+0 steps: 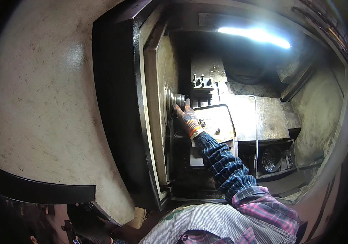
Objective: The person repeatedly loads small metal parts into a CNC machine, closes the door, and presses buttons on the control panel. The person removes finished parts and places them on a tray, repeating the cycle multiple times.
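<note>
My right hand (187,115), in a knitted work glove with an orange-edged cuff, reaches into a lathe. Its fingers are around a short, shiny round metal part (179,99) at the spindle nose (169,99), one fingertip by the part's outer end. Just right of this hand, a shallow tray (218,114) with a dark rim carries several small dark metal pieces (217,131). My left hand (96,230) is low at the left picture edge, in deep shadow beside the machine. Its fingers and anything in them cannot be made out.
A tool post with upright bolts (203,83) stands close beyond the spindle. A bent metal rod (256,128) crosses the bright flat cover (270,119). Lower right, a bin (276,175) holds a round container of metal bits (271,160). The dark door edge (116,91) borders the opening's left.
</note>
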